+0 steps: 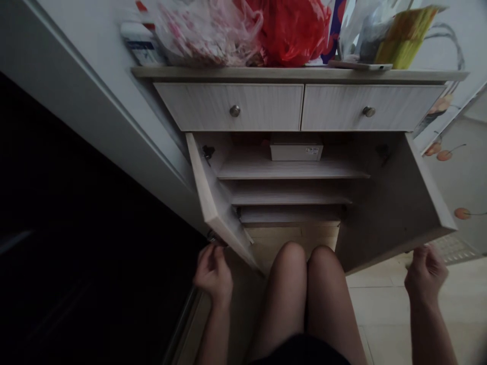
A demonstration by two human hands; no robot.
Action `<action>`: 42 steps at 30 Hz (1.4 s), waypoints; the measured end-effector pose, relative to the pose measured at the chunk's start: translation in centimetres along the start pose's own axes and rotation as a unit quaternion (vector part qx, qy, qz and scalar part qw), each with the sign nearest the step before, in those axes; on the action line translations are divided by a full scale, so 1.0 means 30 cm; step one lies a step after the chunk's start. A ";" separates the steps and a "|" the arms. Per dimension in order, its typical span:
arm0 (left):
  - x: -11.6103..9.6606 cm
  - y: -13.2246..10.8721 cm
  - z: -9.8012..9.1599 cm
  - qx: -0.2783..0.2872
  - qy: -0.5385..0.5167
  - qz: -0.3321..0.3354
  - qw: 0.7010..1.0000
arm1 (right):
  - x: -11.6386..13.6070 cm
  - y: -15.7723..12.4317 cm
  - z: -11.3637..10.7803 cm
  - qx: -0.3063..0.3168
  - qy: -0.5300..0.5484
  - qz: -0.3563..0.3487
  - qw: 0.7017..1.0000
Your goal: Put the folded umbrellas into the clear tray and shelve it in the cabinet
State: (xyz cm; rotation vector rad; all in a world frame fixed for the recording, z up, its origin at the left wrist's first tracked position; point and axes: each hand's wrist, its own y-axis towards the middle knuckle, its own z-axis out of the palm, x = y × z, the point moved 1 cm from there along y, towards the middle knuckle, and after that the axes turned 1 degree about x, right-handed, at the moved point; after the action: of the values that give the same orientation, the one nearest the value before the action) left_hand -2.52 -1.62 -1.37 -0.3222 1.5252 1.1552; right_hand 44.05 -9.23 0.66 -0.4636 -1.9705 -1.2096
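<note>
A low wooden cabinet stands before me with both doors swung outward. My left hand (pixel 215 274) pinches the knob (pixel 215 238) on the outer side of the left door (pixel 216 208). At the outer side of the right door (pixel 403 203), my right hand (pixel 426 269) has its fingers closed; the knob there is mostly hidden behind the hand and door edge. Between the doors, a pale box (pixel 296 150) with a small label sits on the top shelf (pixel 251 169). Lower shelves (pixel 289 194) lie beneath it.
Two closed drawers (pixel 228 96) with round knobs are above the doors. The cabinet top holds a white bottle (pixel 140 43), a pinkish plastic bag (pixel 213 35), a red bag (pixel 294 33) and a yellow packet (pixel 407 38). My knees (pixel 292 258) are close to the cabinet front.
</note>
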 end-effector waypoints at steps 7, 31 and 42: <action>-0.041 -0.060 0.184 0.108 -0.034 0.000 0.994 | 0.054 -0.013 0.102 -0.018 0.032 -0.012 0.999; -0.014 -0.102 0.643 0.229 -0.027 0.079 0.970 | 0.304 0.027 0.698 0.115 0.098 -0.051 0.987; -0.024 -0.070 0.785 0.253 0.006 0.099 0.962 | 0.349 0.079 0.865 0.101 0.026 -0.052 0.993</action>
State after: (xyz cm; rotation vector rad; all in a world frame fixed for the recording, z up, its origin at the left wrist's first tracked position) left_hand 13.35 15.74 1.10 0.1727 1.8310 0.8703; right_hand 28.00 13.67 3.32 -0.2263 -2.0674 -1.0593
